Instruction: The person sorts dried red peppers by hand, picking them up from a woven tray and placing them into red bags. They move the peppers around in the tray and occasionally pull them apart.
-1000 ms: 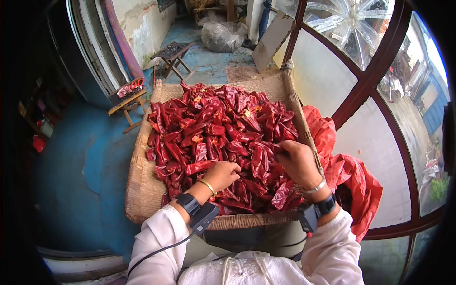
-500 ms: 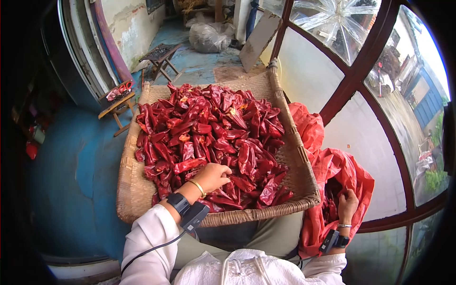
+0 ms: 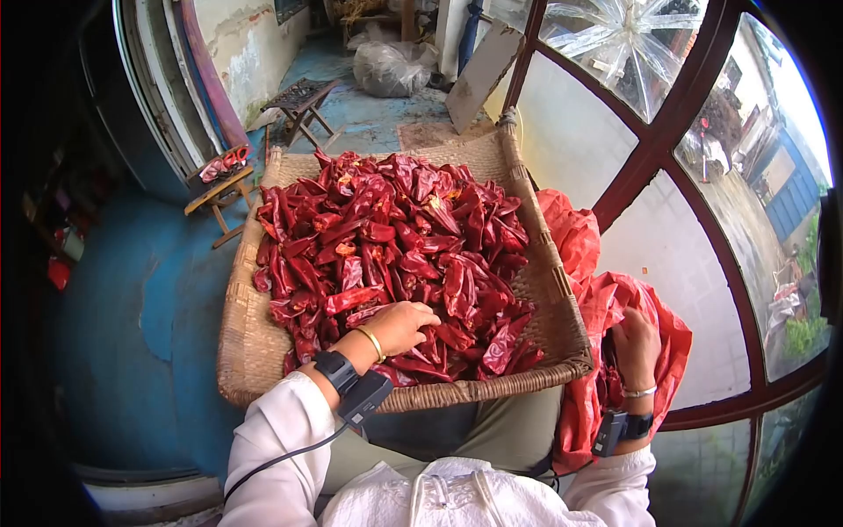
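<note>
Dried red chili peppers [image 3: 386,228] lie heaped in a shallow woven basket [image 3: 487,393] across my lap. Over the near part of the heap is my left hand [image 3: 399,329], palm down, its fingers loosely stretched toward the right and touching the peppers. Some fingertips are hidden. At the right, a red plastic bag [image 3: 672,338] stands against the basket with dark red chilies [image 3: 608,378] inside. My right hand [image 3: 638,347] is in the bag's mouth, fingers curled inward; whatever they hold is hidden.
A glazed partition with dark red frames [image 3: 654,145] rises close on the right. Beyond the basket, a folding stool [image 3: 303,101] and a clear plastic bundle [image 3: 391,68] sit on the blue floor [image 3: 158,290]. A small wooden stool [image 3: 219,198] stands left.
My right hand has moved up slightly within the bag's mouth. The fingers of my left hand have straightened somewhat, and that hand has shifted slightly right over the peppers.
</note>
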The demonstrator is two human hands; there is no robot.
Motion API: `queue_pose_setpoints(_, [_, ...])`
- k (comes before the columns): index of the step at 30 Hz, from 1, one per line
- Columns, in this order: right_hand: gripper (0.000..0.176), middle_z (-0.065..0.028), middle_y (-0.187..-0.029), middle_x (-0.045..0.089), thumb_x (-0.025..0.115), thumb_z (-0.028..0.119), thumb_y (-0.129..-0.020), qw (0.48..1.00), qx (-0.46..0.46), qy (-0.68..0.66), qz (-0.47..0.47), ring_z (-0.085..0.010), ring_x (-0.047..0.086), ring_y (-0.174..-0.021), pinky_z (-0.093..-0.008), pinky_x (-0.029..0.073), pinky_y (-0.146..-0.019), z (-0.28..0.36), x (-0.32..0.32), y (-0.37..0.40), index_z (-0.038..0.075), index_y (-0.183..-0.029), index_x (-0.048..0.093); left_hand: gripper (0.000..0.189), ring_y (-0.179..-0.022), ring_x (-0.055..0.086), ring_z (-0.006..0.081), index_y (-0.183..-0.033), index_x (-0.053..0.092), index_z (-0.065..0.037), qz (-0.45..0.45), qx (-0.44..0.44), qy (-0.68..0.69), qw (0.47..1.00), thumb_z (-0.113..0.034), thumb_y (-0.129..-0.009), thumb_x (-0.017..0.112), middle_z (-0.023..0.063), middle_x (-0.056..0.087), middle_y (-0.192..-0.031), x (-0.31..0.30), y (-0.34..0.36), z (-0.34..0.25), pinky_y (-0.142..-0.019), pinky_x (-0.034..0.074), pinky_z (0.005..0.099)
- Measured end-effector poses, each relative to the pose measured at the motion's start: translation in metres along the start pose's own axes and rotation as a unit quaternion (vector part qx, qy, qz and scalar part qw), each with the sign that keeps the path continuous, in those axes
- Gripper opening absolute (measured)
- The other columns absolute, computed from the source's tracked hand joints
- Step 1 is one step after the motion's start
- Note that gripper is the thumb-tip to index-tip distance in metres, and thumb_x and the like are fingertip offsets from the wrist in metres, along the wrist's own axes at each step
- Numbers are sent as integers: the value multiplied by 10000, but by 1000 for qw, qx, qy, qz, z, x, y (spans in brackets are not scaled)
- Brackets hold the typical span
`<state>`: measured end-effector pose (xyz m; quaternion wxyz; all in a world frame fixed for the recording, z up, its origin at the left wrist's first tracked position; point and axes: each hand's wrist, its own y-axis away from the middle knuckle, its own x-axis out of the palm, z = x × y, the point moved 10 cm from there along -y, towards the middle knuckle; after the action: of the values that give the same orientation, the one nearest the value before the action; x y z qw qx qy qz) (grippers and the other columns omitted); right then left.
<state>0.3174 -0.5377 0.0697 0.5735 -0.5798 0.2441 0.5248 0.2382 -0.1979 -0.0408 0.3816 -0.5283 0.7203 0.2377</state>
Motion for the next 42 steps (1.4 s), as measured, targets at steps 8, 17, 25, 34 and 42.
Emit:
queue_pose_setpoints(8, [106,-84,-829,620,588,163,-751,919,-327,-26,219,-274,620,-818,-401,506,-667,240,89,-33,108,-839,611,328,-945,572,278,-1040,652,-107,57,-47,-42,996,-102,-713,679,101,575,-988,5,1,5,-820,468,363])
queue_pose_setpoints(17, [267,-73,-1067,532,540,197,-798,876,-454,-12,163,-251,496,-1051,-393,440,-876,266,166,-15,178,-1045,639,210,-880,568,277,-937,678,-132,87,-39,-98,991,-123,-729,660,88,520,-949,11,1,3,-778,476,373])
queue_pose_setpoints(25, [289,-64,-1078,534,550,175,-789,878,-436,10,197,-250,493,-1063,-412,428,-910,259,178,-19,172,-1067,627,142,-852,593,280,-885,665,-90,2,-42,-47,998,-157,-763,636,100,583,-877,-14,-4,9,-761,484,377])
queue_pose_setpoints(34, [120,-126,-799,611,562,168,-784,928,-281,-236,62,-328,595,-788,-409,486,-705,249,120,-48,59,-827,590,211,-738,646,298,-864,655,-27,-100,-182,31,978,-224,-788,648,168,653,-784,-40,1,40,-688,498,365])
queue_pose_setpoints(42, [165,-205,-685,587,551,167,-782,906,-224,-300,198,-372,596,-678,-439,454,-597,251,150,-39,5,-799,576,201,-706,651,268,-841,660,-28,-179,-194,53,963,-218,-775,661,150,654,-745,-51,4,51,-652,495,360])
